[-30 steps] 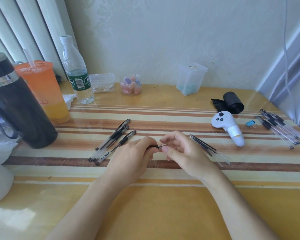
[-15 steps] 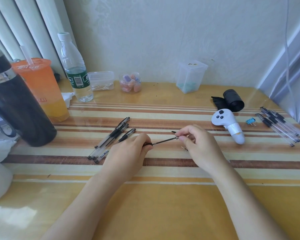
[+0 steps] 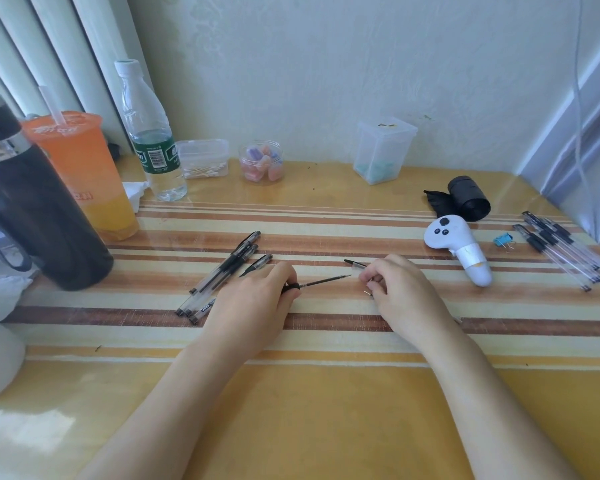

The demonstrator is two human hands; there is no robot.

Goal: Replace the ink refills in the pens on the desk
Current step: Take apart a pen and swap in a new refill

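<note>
My left hand [image 3: 253, 299] grips a pen barrel by its black grip at the desk's middle. A thin dark refill [image 3: 323, 281] sticks out of the barrel to the right, its tip bare. My right hand [image 3: 399, 292] hovers just right of that tip with curled fingers, pinching a small metal tip piece. Loose refills [image 3: 355, 263] lie mostly hidden under this hand. Several capped pens [image 3: 222, 275] lie left of my left hand. Another group of pens [image 3: 561, 251] lies at the desk's right edge.
A black flask [image 3: 32, 209], an orange drink cup [image 3: 80, 174] and a water bottle [image 3: 149, 140] stand at the left. A white controller [image 3: 458, 247], a black roll [image 3: 468, 199] and a blue binder clip [image 3: 503, 240] sit at the right. Small plastic boxes line the wall.
The hands were joined on the pen's tip, then drew apart. The refill now stands bare out of the barrel, and my right hand has let go of it.
</note>
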